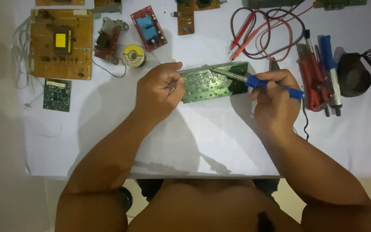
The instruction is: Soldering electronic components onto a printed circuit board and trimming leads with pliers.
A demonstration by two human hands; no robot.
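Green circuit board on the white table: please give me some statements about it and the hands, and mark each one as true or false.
1. The right hand holds a blue-handled soldering iron. True.
2. The iron's tip lies over the green circuit board. True.
3. The left hand rests on the solder spool. False: it grips the board's left end.
4. The green board lies on the floor. False: it is on the white table.

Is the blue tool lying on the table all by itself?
No, the right hand holds the blue tool, with its metal tip over the green board that the left hand steadies.
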